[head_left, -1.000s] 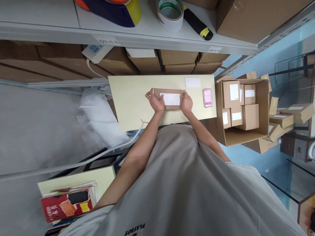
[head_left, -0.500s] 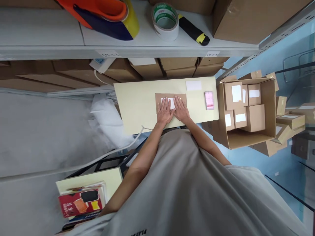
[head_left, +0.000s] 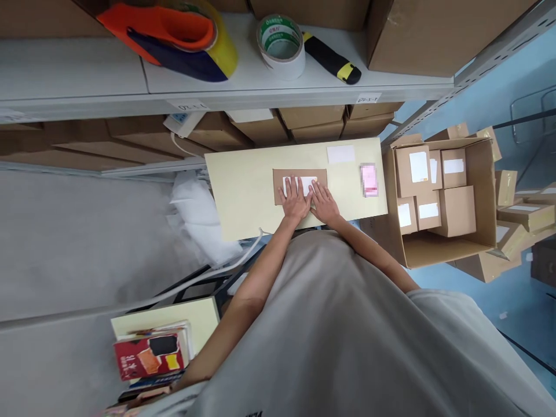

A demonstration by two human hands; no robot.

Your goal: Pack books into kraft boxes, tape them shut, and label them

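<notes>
A flat brown cardboard box (head_left: 280,180) with a white label (head_left: 304,182) on top lies on the pale yellow table (head_left: 243,191). My left hand (head_left: 294,202) lies flat on the box with fingers stretched over the label. Beside it, my right hand (head_left: 324,202) also rests flat, fingers spread over the label's right part. Neither hand grips anything.
A loose white label (head_left: 341,154) and a pink item (head_left: 369,179) lie on the table to the right. An open carton (head_left: 482,191) of small labelled boxes stands at the right. The shelf above holds a tape roll (head_left: 281,44), a utility knife (head_left: 332,58) and a tape dispenser (head_left: 174,37). Books (head_left: 152,353) lie lower left.
A second ago my hands held the box at its two ends; they then moved together onto the label and now lie flat on it. The view has shifted slightly.
</notes>
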